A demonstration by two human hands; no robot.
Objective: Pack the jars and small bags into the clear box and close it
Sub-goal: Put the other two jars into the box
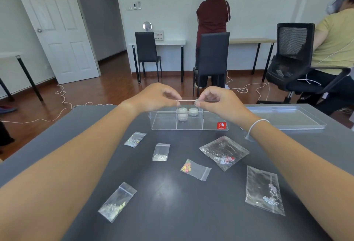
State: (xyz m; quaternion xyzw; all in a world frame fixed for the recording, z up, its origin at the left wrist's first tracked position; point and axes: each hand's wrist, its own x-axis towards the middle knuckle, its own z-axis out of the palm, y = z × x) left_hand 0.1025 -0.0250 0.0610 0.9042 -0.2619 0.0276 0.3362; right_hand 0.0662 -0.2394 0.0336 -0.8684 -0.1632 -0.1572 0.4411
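Right, the clear box (pixel 189 121) sits open at the far middle of the dark table (pixel 172 193), three compartments across, and the middle one holds jars (pixel 183 114), at least two, possibly stacked, though the clear walls make the count hard to read. Over that same compartment the right hand (pixel 214 100) pinches another small jar (pixel 196 103) between thumb and forefinger, just above the rim. The left hand (pixel 153 97) hovers beside it with fingers curled, fingertips at the box's edge; whether it grips anything I cannot tell. So we are in the jar-loading step, by my reading, and the next move calls for lowering this jar squarely into the middle slot without knocking its neighbours. Nearer the body, six small bags (pixel 161 152) lie scattered and apart on the table, none packed yet, so plenty of the job remains. Off to the right, well apart from the box, lies a clear flat tray (pixel 306 126), likely the lid, waiting for the close.
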